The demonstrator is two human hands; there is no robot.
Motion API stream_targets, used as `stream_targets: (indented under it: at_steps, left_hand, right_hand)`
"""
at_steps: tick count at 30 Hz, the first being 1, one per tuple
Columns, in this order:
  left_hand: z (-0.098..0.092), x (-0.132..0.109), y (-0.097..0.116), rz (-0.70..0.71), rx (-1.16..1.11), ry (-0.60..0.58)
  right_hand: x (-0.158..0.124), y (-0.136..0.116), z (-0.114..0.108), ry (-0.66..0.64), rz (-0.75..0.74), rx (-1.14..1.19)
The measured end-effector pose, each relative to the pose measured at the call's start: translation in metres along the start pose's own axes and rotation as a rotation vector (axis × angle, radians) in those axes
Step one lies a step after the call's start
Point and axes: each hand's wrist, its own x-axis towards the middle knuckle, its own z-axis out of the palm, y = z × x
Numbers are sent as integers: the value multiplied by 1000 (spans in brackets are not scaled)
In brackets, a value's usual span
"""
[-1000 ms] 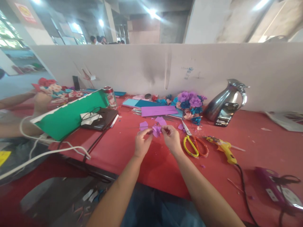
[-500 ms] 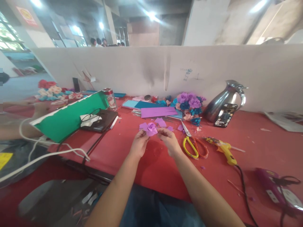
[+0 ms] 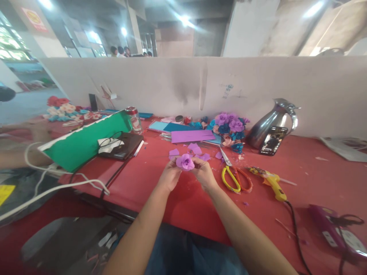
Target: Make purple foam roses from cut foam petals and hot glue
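A purple paper rose (image 3: 185, 162) is held between my two hands above the red table. My left hand (image 3: 170, 176) pinches its left side, and my right hand (image 3: 204, 174) grips its right side. The flower faces up toward me, its curled centre visible; the fingertips are partly hidden behind the petals. Just beyond lie loose purple paper petals (image 3: 195, 148) and purple paper strips (image 3: 192, 136). To the right of my right hand rest scissors (image 3: 231, 177) with yellow and orange handles, and farther right a yellow hot glue gun (image 3: 273, 184).
A bunch of finished paper flowers (image 3: 231, 126) stands at the back, beside a steel jug (image 3: 262, 120) with a phone (image 3: 273, 141) leaning on it. On the left are a green board (image 3: 86, 143), a glass jar (image 3: 134, 121) and white cables (image 3: 57, 189). Another person's arm (image 3: 23, 157) shows at far left.
The rose has tipped toward me, so its centre now faces the camera more. It sits slightly lower, and both hands stay on it.
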Motion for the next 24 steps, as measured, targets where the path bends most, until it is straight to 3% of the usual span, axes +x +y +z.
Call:
stream_targets:
  at_steps: [11,18,24]
  left_hand:
    - [-2,3,2,28,-38,42]
    - [-2,5,2,85,-55,68]
    - [0,4,4,112,-19,73]
  right_hand:
    - [-2,-4,6,-11,37,73]
    - [-6,-5,5,-112,305,245]
    - [-3,-3,0,-57,313,227]
